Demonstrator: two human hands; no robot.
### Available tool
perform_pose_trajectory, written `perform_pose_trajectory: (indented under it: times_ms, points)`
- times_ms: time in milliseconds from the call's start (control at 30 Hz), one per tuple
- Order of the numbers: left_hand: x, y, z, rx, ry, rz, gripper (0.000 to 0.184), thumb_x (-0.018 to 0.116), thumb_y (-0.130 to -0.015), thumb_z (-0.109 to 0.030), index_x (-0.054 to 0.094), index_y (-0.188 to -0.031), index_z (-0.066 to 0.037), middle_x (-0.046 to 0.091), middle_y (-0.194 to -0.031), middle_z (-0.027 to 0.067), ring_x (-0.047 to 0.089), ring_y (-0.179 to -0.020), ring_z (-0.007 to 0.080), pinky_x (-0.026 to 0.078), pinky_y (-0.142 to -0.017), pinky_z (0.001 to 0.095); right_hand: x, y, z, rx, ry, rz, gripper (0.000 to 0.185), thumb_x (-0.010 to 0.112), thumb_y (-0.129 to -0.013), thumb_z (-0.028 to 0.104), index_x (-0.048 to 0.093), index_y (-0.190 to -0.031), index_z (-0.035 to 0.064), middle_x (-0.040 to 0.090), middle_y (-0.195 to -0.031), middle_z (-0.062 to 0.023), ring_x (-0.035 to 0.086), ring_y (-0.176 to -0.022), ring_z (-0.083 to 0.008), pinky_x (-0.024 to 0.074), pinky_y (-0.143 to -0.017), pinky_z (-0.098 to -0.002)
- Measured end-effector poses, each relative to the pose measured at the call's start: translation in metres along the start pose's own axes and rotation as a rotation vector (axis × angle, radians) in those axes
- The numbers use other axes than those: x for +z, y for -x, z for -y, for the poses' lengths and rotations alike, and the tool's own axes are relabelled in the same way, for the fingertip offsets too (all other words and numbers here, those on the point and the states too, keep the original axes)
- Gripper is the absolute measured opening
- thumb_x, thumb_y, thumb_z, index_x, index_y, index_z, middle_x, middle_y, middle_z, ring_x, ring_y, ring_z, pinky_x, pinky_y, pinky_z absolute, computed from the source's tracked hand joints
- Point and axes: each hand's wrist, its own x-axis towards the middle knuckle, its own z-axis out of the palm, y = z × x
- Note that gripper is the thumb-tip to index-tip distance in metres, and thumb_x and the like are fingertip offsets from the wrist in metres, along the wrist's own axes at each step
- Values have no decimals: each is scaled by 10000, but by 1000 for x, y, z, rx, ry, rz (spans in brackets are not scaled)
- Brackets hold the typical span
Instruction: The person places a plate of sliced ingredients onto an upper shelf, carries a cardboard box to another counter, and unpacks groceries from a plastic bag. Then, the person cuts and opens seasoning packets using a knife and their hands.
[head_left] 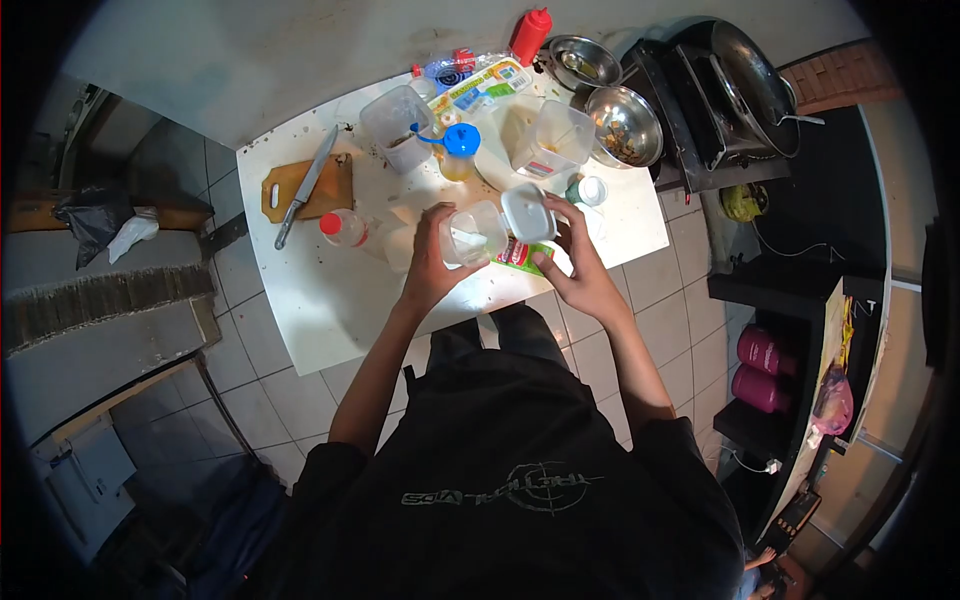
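Observation:
My left hand (434, 262) is wrapped round a small clear plastic container (476, 232), which has something whitish inside. In my right hand (580, 260) is a pale translucent lid (528, 212), held tilted just to the right of the container. A green and red packet (524, 255) lies on the table beneath the lid, close to my right thumb. Behind the container stands a jar with a blue lid (461, 140). A white-capped bottle (589, 190) is just beyond my right hand, and a red-capped bottle (343, 228) lies left of my left hand.
A knife (306, 190) rests across a wooden cutting board (330, 186) at the left. Larger plastic tubs (395, 125), a red squeeze bottle (530, 36) and metal bowls (625, 122) crowd the back. The stove (700, 110) with a wok (752, 80) adjoins at right.

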Motion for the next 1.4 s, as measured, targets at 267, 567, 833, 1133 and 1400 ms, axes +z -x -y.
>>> perform_pose_trajectory:
  times_ms: [267, 567, 833, 1133, 1400]
  points:
    - [45, 9, 17, -188, -400, -204, 836, 873, -630, -259, 405, -1286, -38, 455, -1243, 154, 426, -1172, 361, 350, -1004, 486, -2, 12, -172, 248, 211, -70, 609, 691, -822, 69, 386, -1349, 66, 484, -1292, -219, 527, -1166, -357, 450, -989, -424]
    - [90, 28, 53, -360, -249, -323, 881, 854, -689, -224, 306, -1332, 25, 455, -1220, 207, 497, -1140, 348, 425, -973, 427, 28, 9, -233, 117, 901, 192, 779, 802, -676, 250, 415, -1321, 50, 421, -1323, -199, 428, -1250, -375, 385, -1008, -509]
    - [118, 35, 71, -486, -251, -479, 874, 849, -725, -206, 284, -1337, 60, 466, -1233, 236, 507, -1159, 332, 426, -986, 391, -13, 42, -193, 265, 614, 192, 754, 820, -613, 272, 433, -1194, -13, 481, -1186, -196, 497, -1143, -382, 457, -947, -456]
    - [142, 35, 80, -430, -353, -498, 858, 857, -714, -208, 312, -1321, 58, 425, -1260, 234, 466, -1188, 380, 396, -1023, 420, -91, 95, -169, 339, 121, 179, 728, 813, -738, 300, 452, -1270, -41, 547, -1169, -213, 561, -1122, -330, 464, -955, -405]
    - [145, 50, 67, -435, -549, -440, 915, 847, -699, -237, 287, -1380, 7, 332, -1334, 239, 377, -1260, 427, 364, -1071, 461, -105, 90, -158, 342, -16, 164, 764, 824, -739, 310, 432, -1306, -19, 576, -1177, -183, 595, -1074, -305, 486, -922, -378]
